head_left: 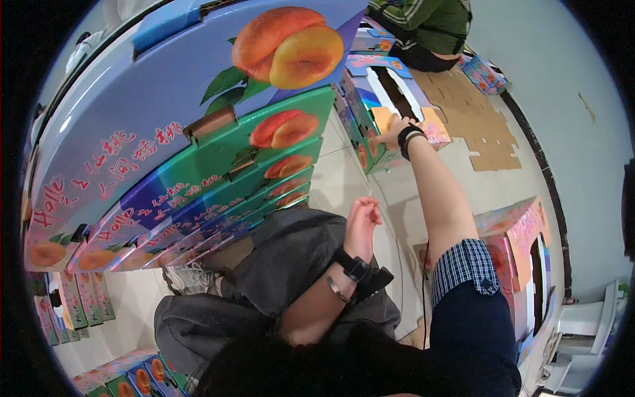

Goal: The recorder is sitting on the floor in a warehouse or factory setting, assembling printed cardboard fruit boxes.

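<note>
My right hand [395,133] reaches far forward to the near end of a printed carton [370,99]. Its fingers lie over that end's edge, gripping it beside an orange-tan flap [434,126]; part of the grip is hidden by the hand itself. The carton has a white-rimmed slot in its top. Above my lap, my left hand [363,227] hangs with its fingers loosely curled in and nothing visible in them. A dark watch and a bracelet circle the left wrist; a black band is on the right one.
A tall stack of flat peach-printed cartons [178,99] rises close on my left. Flattened brown cardboard [469,106] lies ahead on the tiled floor. Another pink carton [512,238] stands at my right. A person in green [430,26] sits beyond; a white stool [589,327] is at lower right.
</note>
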`<state>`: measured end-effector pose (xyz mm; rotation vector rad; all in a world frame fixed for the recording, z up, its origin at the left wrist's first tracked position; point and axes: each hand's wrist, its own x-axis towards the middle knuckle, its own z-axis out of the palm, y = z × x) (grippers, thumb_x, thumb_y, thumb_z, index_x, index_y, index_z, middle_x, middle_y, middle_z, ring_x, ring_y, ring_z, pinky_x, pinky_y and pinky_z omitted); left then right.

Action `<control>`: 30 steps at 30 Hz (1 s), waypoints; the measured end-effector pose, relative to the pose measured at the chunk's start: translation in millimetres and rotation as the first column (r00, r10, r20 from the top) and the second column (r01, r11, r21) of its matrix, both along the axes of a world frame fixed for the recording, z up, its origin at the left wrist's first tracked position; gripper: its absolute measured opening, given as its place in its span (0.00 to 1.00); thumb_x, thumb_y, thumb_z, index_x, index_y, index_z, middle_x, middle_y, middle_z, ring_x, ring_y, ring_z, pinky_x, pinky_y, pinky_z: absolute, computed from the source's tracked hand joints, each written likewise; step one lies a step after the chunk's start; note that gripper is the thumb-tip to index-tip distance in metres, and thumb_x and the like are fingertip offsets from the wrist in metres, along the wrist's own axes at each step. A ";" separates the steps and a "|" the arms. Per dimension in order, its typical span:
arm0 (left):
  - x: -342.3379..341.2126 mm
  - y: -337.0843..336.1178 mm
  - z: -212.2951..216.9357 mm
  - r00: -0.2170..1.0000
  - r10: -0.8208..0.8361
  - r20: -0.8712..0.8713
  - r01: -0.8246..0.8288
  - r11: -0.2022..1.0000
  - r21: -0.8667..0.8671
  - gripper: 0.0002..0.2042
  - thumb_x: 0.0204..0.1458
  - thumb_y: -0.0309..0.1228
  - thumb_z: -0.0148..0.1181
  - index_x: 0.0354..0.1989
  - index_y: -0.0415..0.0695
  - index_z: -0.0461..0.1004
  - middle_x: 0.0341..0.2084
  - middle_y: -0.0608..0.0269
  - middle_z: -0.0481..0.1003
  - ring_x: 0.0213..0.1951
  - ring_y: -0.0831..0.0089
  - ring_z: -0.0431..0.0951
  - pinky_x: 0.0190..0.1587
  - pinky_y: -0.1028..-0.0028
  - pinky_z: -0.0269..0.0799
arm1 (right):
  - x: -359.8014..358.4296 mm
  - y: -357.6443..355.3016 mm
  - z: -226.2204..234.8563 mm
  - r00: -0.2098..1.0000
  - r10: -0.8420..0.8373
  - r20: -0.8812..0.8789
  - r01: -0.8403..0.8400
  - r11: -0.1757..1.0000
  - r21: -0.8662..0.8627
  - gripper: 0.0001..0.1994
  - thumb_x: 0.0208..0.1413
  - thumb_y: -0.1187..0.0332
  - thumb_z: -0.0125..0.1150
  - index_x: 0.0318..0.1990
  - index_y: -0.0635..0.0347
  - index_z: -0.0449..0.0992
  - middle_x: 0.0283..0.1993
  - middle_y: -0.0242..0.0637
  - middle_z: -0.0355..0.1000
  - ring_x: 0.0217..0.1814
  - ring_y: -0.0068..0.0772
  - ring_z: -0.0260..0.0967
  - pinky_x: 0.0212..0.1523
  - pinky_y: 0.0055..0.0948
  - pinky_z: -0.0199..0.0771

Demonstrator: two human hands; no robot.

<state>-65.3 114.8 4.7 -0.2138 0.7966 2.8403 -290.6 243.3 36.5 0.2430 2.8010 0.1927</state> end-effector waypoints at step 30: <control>6.8 -1.3 -3.6 0.986 -0.091 -0.137 0.079 0.993 -0.092 0.07 0.48 0.33 0.48 0.32 0.43 0.65 0.20 0.69 0.63 0.24 0.78 0.62 0.29 0.78 0.59 | 281.3 64.1 305.2 0.760 0.228 -0.609 -0.393 0.907 -0.150 0.39 0.25 0.49 0.59 0.48 0.63 0.63 0.42 0.51 0.66 0.45 0.43 0.63 0.45 0.29 0.62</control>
